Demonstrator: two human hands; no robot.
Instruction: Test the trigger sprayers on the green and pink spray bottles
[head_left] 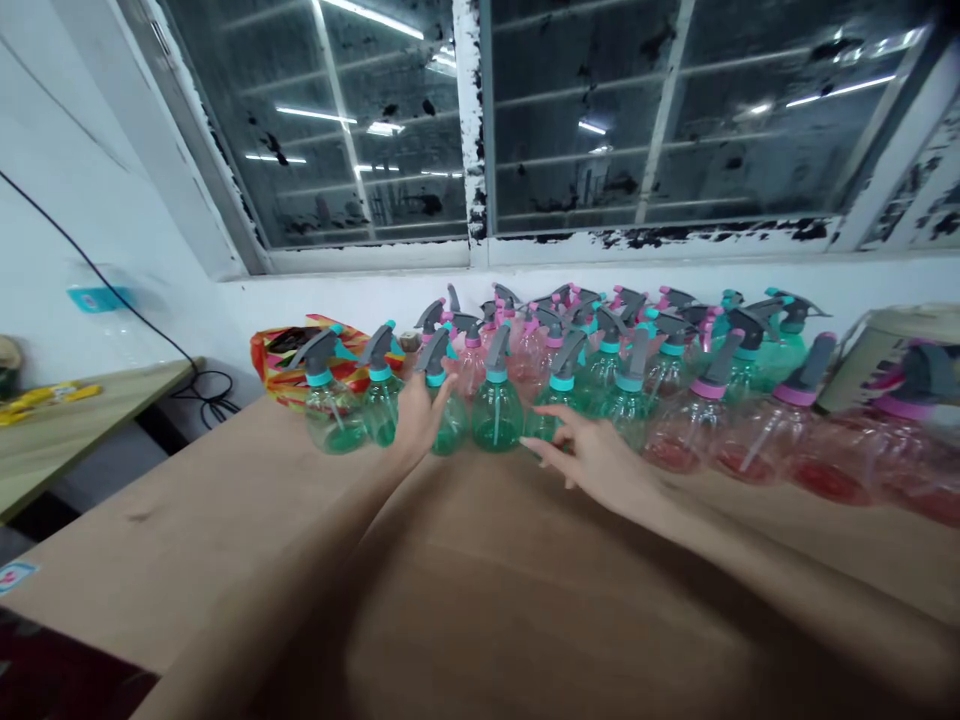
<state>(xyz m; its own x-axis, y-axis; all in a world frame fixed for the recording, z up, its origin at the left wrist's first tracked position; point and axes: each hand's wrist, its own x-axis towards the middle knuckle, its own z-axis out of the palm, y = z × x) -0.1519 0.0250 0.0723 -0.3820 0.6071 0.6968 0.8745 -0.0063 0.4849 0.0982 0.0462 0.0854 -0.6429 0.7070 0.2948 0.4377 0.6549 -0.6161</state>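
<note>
Green spray bottles with grey trigger heads and turquoise collars stand upright in a front row. My left hand (418, 418) is at the left part of this row, in front of one green spray bottle (450, 428) and beside another green spray bottle (380, 405). Its thumb is raised away from the fingers; some fingertips are hidden. A single green spray bottle (496, 415) stands between my two hands. My right hand (592, 455) has thumb and forefinger apart, close to a green spray bottle (541, 425) that it partly covers. No bottle is visibly lifted.
Pink spray bottles (679, 435) with red liquid continue the row rightward. More bottles crowd behind, against the wall. A red and yellow bag (279, 365) lies at the back left, a cardboard box (874, 345) at the right. All stand on a brown wooden table (247, 510) below a barred window.
</note>
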